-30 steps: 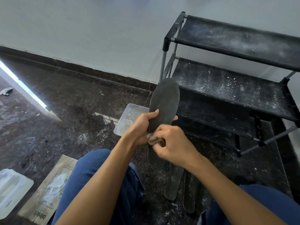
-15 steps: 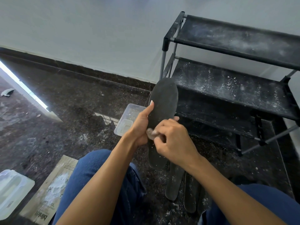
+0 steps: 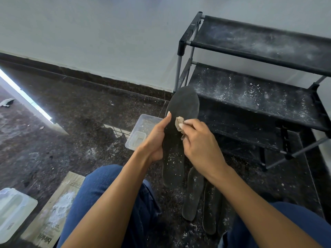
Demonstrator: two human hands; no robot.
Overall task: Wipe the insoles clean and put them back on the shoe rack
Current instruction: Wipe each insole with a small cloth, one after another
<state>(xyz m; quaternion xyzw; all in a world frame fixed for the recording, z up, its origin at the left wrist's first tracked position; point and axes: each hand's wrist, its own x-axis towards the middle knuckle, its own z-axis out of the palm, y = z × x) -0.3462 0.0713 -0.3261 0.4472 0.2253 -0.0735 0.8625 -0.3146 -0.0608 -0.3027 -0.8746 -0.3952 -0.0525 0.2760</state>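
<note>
A clear plastic tub [image 3: 143, 130] sits at 9 o'clock of the dark oval insole [image 3: 180, 122], which is gripped by the left hand [image 3: 155, 140]. A crumpled cloth [image 3: 179, 123] is pinched against it by the right hand [image 3: 200, 140]. At 2 o'clock stands the dusty shoe rack [image 3: 250, 97].

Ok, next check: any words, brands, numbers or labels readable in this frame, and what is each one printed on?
"blindot", as best it reads: bold dark word at the near end of the flat brown paper packet on the floor, running sideways.
Small print near the packet's far end: too small to read.
Sticker on the white plastic tray: blurred, unreadable.
Insole, shoe rack, clear plastic container: no text visible.
</note>
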